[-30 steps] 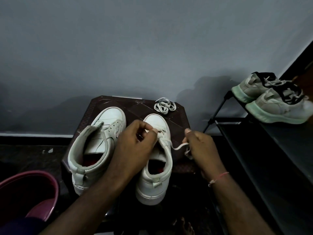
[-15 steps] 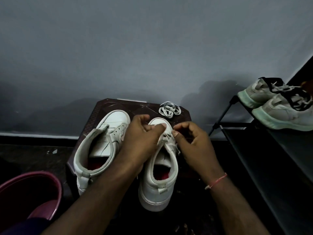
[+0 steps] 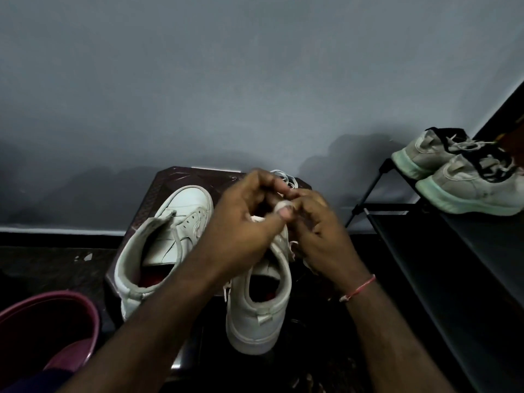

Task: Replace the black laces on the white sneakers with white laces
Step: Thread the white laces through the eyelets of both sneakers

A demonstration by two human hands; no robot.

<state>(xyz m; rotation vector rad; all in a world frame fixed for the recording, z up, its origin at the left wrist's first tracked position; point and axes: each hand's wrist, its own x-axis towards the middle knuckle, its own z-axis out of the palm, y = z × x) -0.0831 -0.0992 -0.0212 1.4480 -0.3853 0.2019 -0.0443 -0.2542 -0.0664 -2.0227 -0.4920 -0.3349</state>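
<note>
Two white high-top sneakers stand on a dark stool [image 3: 167, 182], toes toward the wall. The left sneaker [image 3: 167, 236] has no lace showing. Over the right sneaker [image 3: 259, 302] both hands meet. My left hand [image 3: 243, 222] pinches a white lace [image 3: 283, 207] between thumb and fingers above the shoe's front. My right hand [image 3: 320, 231] has its fingers curled on the same lace beside it; a loose lace end [image 3: 292, 248] shows by the eyelets. A coiled spare white lace [image 3: 286, 177] lies at the stool's far edge, mostly hidden behind the hands.
A black shoe rack [image 3: 453, 251] stands at the right with a pair of grey sneakers with black laces [image 3: 465, 177] on top. A maroon tub [image 3: 48, 330] sits at the lower left. A grey wall rises behind the stool.
Both hands have risen and come together above the right sneaker's front; my right hand moved in from the shoe's right side, drawing the lace up with it.
</note>
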